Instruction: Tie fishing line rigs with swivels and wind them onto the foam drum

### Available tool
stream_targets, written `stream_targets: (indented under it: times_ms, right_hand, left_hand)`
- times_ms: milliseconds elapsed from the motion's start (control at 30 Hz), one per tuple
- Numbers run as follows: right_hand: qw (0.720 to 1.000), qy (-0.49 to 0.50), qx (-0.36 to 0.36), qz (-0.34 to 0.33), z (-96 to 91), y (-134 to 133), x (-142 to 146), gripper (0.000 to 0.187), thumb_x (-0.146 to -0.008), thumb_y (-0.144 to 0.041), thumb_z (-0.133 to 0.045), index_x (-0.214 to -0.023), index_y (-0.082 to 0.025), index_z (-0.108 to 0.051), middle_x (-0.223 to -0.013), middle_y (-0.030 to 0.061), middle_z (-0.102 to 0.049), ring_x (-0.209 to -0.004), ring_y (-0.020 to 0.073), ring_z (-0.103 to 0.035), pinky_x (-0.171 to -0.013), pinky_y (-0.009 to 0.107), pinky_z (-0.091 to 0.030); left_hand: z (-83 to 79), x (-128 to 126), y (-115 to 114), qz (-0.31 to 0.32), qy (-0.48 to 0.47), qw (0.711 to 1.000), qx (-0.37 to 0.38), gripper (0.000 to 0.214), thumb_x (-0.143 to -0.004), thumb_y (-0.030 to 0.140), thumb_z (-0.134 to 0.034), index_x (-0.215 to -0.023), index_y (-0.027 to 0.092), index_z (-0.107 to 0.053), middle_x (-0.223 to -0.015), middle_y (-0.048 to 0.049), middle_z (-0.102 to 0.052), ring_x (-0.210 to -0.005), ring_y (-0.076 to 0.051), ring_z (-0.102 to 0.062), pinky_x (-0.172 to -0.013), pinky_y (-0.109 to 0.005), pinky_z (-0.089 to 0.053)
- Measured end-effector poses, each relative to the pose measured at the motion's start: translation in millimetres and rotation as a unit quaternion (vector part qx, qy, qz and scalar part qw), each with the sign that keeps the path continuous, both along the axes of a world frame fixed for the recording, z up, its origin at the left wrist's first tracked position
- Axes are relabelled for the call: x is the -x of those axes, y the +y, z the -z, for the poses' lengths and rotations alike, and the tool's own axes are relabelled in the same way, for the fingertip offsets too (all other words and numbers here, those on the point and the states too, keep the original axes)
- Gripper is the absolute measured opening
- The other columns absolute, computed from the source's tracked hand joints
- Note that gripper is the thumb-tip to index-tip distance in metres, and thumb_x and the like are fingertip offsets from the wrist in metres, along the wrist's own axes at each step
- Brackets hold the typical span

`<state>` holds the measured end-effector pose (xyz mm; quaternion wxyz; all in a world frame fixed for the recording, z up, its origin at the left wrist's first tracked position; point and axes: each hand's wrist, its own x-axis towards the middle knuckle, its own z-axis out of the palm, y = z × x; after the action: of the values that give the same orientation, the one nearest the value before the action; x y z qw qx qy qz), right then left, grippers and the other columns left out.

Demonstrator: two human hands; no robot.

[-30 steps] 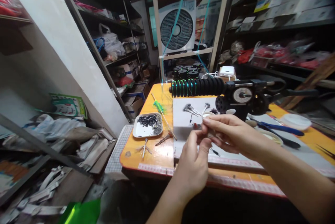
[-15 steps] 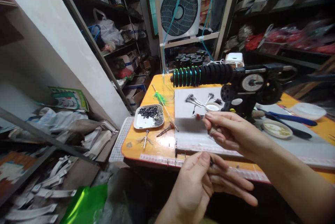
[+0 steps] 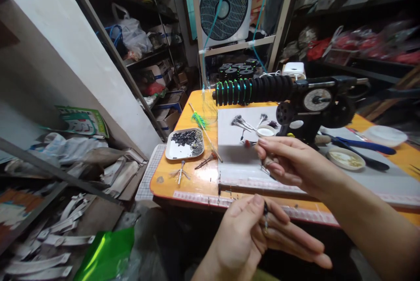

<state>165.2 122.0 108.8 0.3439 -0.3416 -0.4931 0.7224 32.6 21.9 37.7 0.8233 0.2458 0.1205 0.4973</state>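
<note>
My left hand (image 3: 252, 233) is low in front of the table edge. Its thumb presses a small black fitting with a metal end (image 3: 265, 215) against the forefinger, and the other fingers stretch out to the right. Above it, over the white board (image 3: 236, 163), my right hand (image 3: 282, 158) is closed in a pinch. A small piece with a red part (image 3: 247, 143) shows just left of those fingertips; whether they grip it I cannot tell. Closest on the board are a small white dish (image 3: 266, 131) and bundles of silvery strands (image 3: 241, 122).
A tray (image 3: 185, 156) of small black and metal pieces stands at the left. A green feathery piece on a stick (image 3: 198, 120) lies beyond it. Across the back is a black machine (image 3: 315, 101) with a ribbed roller. Blue-handled pliers (image 3: 370, 145) and a shallow dish (image 3: 346, 159) lie right.
The black fitting in my left hand shows more fully now, its metal end lying over the fingers. My right hand stays almost where it was. The whole view has shifted slightly.
</note>
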Motion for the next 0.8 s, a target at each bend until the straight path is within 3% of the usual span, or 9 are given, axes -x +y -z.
stream_targets:
  times_ms: [367, 500, 600, 700, 800]
  right_hand:
    - [1.000, -0.017, -0.023, -0.004, 0.6, 2.2, -0.8, 0.036, -0.080, -0.051, -0.072, -0.075, -0.017, -0.061, -0.046, -0.0053, -0.045, -0.034, 0.0014, -0.020, -0.031, 0.015, -0.009]
    - [0.997, -0.046, -0.063, -0.006, -3.3, 3.2, -5.6, 0.038, -0.081, -0.055, -0.069, -0.080, -0.017, -0.068, -0.044, -0.0053, -0.043, -0.036, 0.0033, -0.022, -0.034, 0.017, -0.010]
    - [0.990, -0.085, -0.114, -0.013, -11.6, 5.3, -11.9, 0.043, -0.082, -0.056, -0.070, -0.098, -0.016, -0.075, -0.040, -0.0073, -0.038, -0.036, 0.0042, -0.027, -0.037, 0.018, -0.015]
    - [0.974, -0.151, -0.166, -0.022, -19.3, 8.5, -17.2, 0.060, -0.081, -0.065, -0.066, -0.115, -0.016, -0.074, -0.037, -0.0078, -0.036, -0.034, 0.0049, -0.028, -0.037, 0.020, -0.013]
    - [0.971, -0.173, -0.166, -0.023, -22.0, 12.0, -19.9, 0.069, -0.081, -0.068, -0.063, -0.122, -0.014, -0.071, -0.036, -0.0074, -0.038, -0.034, 0.0057, -0.029, -0.036, 0.021, -0.012]
  left_hand:
    - [2.4, 0.5, -1.1, 0.005, 0.025, 1.000, 0.002, 0.040, -0.098, 0.040, -0.045, -0.084, 0.010, -0.067, -0.081, -0.0166, -0.080, -0.076, -0.028, -0.078, -0.078, -0.041, -0.058]
    - [-13.1, 6.5, 6.9, -0.040, 0.113, 0.992, -0.050, 0.037, -0.093, 0.037, -0.054, -0.085, 0.007, -0.074, -0.090, -0.0181, -0.080, -0.089, -0.028, -0.076, -0.085, -0.039, -0.056]
    - [-32.3, 10.6, 21.6, -0.120, 0.248, 0.951, -0.140, 0.030, -0.092, 0.030, -0.060, -0.110, 0.008, -0.068, -0.095, -0.0155, -0.079, -0.099, -0.027, -0.073, -0.095, -0.039, -0.052]
    - [-47.5, 10.7, 37.8, -0.170, 0.335, 0.909, -0.179, 0.035, -0.102, 0.035, -0.043, -0.124, 0.011, -0.055, -0.086, -0.0113, -0.079, -0.075, -0.021, -0.076, -0.077, -0.034, -0.057]
    - [-51.5, 10.2, 51.4, -0.165, 0.342, 0.909, -0.173, 0.036, -0.104, 0.038, -0.032, -0.116, 0.012, -0.054, -0.070, -0.0070, -0.076, -0.045, -0.015, -0.068, -0.050, -0.024, -0.051]
